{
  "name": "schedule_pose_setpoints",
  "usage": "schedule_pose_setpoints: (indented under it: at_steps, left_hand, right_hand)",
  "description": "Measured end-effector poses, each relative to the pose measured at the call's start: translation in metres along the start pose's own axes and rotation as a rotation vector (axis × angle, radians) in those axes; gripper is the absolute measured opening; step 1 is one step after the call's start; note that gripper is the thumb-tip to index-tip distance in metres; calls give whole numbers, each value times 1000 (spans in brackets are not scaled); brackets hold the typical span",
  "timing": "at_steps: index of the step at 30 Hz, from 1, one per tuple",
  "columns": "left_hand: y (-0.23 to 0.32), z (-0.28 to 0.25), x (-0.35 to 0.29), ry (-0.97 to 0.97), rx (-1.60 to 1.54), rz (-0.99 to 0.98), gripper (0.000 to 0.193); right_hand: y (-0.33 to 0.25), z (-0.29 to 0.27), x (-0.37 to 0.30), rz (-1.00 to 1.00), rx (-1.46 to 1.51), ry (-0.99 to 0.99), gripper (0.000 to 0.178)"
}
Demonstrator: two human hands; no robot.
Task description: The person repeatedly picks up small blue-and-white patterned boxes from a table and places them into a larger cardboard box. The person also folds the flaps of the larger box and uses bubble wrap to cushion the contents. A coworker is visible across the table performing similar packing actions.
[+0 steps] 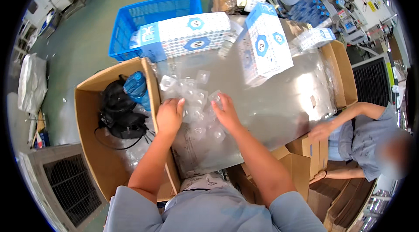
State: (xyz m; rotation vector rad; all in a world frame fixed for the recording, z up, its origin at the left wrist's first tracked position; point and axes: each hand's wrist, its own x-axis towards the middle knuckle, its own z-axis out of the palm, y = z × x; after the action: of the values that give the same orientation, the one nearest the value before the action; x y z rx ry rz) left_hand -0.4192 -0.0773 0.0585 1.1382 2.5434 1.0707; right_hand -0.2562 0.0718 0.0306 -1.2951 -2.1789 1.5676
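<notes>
A loose pile of small clear plastic pieces (192, 96) with raised round centres lies on the metal tabletop between my hands. My left hand (169, 116) is at the pile's left side, close to the wall of an open cardboard box (153, 96). Its thumb stands apart from the fingers, which are partly hidden. On the right side of the pile is my right hand (226, 112), thumb and fingers apart. Its fingertips touch or nearly touch one clear plastic piece (214, 96). I see nothing gripped in either hand.
Inside the cardboard box are a black bag (120, 109) and a blue bottle (137, 87). White-and-blue printed boxes (266, 42) stand on the metal table (279, 105), near a blue plastic crate (114, 35). At right, a co-worker's hand (321, 130) touches cardboard cartons (312, 149).
</notes>
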Motion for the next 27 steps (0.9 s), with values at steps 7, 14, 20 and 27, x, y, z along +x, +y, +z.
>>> schedule_pose_setpoints:
  at_steps: [7,14,20,27]
  left_hand:
    - [14,-16,46,-107,3,104,34]
    - [24,-42,172,323,185,498,40]
    - [26,-36,264,-237,490,450,102]
    - [71,-48,252,-586,607,302,111]
  right_hand:
    - [49,-37,0,-101,-53,-33,55]
    - [-14,-75,4,-221,52,-362,51]
    - [-38,-169,61,-338,-204,162,45]
    - [-21,-226,47,153,-752,406,107]
